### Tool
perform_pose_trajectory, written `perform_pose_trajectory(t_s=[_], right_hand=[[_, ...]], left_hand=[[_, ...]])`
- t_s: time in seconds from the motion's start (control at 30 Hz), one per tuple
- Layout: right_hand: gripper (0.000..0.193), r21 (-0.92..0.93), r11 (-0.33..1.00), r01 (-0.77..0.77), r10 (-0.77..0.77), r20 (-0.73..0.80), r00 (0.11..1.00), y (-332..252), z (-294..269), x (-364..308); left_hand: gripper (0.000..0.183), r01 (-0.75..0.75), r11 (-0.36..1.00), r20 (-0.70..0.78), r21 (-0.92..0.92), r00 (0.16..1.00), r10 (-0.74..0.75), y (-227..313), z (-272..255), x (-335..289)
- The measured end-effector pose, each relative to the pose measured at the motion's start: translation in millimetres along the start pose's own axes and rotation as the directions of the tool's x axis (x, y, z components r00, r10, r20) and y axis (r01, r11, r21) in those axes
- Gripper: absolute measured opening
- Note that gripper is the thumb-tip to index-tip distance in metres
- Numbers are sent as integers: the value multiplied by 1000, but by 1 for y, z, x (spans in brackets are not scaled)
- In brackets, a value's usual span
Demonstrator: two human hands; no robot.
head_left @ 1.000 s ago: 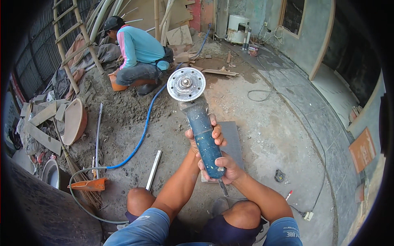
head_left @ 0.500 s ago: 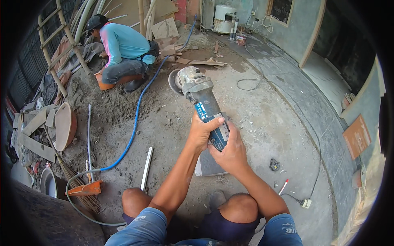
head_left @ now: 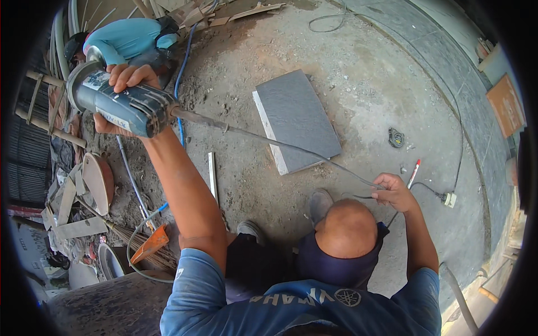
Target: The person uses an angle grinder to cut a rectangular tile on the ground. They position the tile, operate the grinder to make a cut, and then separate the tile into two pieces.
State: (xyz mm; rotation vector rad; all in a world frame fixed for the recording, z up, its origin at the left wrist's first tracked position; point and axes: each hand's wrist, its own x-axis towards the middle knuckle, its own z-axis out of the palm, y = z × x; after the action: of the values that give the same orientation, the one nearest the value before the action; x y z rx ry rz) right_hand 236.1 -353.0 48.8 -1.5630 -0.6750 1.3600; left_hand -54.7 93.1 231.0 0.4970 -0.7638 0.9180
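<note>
My left hand (head_left: 130,84) is wrapped round the body of a blue and black angle grinder (head_left: 126,106), raised at the upper left with its disc end pointing away to the left. From the grinder's rear a dark power cord (head_left: 269,140) runs across to the right. My right hand (head_left: 394,194) pinches that cord just beside my right knee. Beneath the cord a dark grey tile (head_left: 300,117) lies on the concrete, its pale edge facing left. To the right of the tile are a small round black object (head_left: 395,138) and a red-and-white marker (head_left: 414,172).
Another person in a turquoise top (head_left: 124,38) crouches beyond the grinder. A blue hose (head_left: 180,84) runs along the left, near a metal straightedge (head_left: 212,175), an orange dustpan-like piece (head_left: 150,244) and a round basin (head_left: 96,183). A plug and socket (head_left: 448,199) lie at right.
The grinder has swung left and is turned away, now in my left hand alone. My right hand has left it and moved down right onto the cord. The view has tilted down, uncovering the tile.
</note>
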Motion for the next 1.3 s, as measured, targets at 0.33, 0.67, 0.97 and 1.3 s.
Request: perform_pose_trajectory(t_s=[0.33, 0.67, 0.97, 1.3], right_hand=[[22, -616, 701, -359, -419, -764, 491, 60, -151, -277], [54, -489, 35, -872, -13, -872, 489, 171, -177, -316], [81, -571, 820, -39, -293, -477, 829, -39, -78, -64], [91, 44, 925, 376, -378, 193, 906, -109, 81, 102]], left_hand=[[68, -112, 974, -122, -197, 988, 89, -3, -44, -40], [72, 205, 979, -268, 12, 943, -195, -124, -55, -76], [80, 555, 831, -192, -51, 811, -553, -217, -40, -117], [84, 726, 571, -384, 383, 688, -616, -199, -23, -129]])
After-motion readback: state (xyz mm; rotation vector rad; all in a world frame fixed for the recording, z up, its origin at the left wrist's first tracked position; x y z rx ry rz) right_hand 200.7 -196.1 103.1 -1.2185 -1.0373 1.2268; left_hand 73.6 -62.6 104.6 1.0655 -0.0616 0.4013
